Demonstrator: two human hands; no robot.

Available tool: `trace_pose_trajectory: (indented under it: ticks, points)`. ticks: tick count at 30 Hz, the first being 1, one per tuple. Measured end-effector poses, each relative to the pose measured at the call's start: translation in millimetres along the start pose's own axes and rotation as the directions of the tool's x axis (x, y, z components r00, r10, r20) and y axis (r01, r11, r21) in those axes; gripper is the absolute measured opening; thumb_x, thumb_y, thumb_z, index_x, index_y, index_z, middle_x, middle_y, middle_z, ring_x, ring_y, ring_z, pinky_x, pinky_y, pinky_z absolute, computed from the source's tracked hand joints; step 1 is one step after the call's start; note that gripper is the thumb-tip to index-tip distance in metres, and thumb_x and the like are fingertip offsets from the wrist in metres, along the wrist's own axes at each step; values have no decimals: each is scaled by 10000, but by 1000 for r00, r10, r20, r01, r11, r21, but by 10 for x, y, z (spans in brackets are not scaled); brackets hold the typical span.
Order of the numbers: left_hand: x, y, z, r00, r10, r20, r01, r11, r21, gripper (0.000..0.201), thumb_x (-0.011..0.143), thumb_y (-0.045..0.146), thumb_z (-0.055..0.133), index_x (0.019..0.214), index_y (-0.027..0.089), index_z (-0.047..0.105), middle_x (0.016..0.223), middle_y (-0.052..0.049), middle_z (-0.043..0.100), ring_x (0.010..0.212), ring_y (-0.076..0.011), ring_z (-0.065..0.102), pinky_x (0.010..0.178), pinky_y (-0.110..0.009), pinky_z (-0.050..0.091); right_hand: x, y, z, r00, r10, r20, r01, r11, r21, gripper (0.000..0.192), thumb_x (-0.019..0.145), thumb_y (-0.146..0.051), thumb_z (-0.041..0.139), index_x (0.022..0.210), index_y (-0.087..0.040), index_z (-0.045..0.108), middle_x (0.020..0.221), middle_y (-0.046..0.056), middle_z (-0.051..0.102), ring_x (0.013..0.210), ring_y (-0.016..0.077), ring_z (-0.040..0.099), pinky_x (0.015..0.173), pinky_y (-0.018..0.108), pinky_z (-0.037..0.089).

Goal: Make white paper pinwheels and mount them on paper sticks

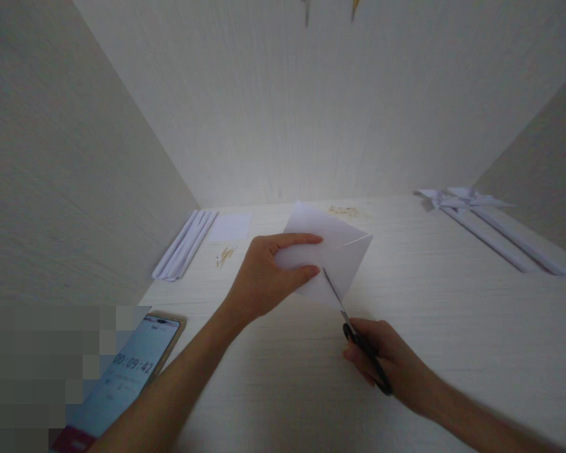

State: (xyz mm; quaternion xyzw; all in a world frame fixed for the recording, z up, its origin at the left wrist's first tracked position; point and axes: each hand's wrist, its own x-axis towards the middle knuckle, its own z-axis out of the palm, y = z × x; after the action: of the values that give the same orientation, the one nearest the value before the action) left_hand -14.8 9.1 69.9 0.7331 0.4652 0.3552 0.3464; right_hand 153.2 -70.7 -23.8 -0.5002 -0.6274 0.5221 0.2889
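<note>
My left hand [264, 277] holds a square sheet of white paper [342, 261] turned on its corner, thumb below and index finger on top, the other fingers hidden underneath. A thin slit runs inward from the paper's right corner. My right hand [396, 358] is closed around the black handles of a pair of scissors [370, 358]. The scissors' blades lie at the near corner of the paper, one blade showing over it and pointing toward my left thumb. Whether the blades are cutting there I cannot tell.
Rolled paper sticks [183, 245] lie at the left by a white paper square [231, 226] and small yellowish bits [225, 256]. Paper pinwheels [460, 198] on sticks rest at the back right. A phone [127, 377] showing a timer is near my left forearm. Crumbs [343, 211] lie behind the paper.
</note>
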Motion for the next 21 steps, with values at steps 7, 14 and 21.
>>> trace_pose_trajectory:
  ticks: [7, 14, 21]
  points:
    - [-2, 10, -1, 1000, 5, -8, -5, 1000, -6, 332, 599, 213, 645, 928, 181, 663, 888, -41, 680, 703, -168, 622, 526, -211, 494, 0, -9, 1, 1000, 14, -2, -14, 1000, 7, 379, 738, -483, 511, 553, -187, 363, 428, -65, 341, 392, 54, 280, 374, 203, 206]
    - [-15, 24, 12, 1000, -4, -9, 4, 1000, -2, 337, 592, 214, 653, 927, 182, 664, 867, -38, 682, 687, -168, 621, 500, -205, 488, 9, -25, 0, 1000, -2, -1, 2, 1000, -15, 432, 732, -574, 447, 568, -181, 371, 479, -47, 356, 449, 74, 315, 421, 218, 250]
    - [-47, 33, 50, 1000, -3, 31, 4, 999, -39, 321, 603, 204, 644, 923, 188, 664, 873, -32, 681, 710, -166, 621, 527, -208, 493, -1, -74, -14, 999, -46, 27, 46, 999, 8, 508, 699, -682, 374, 604, -183, 387, 565, -24, 377, 526, 101, 344, 460, 225, 283]
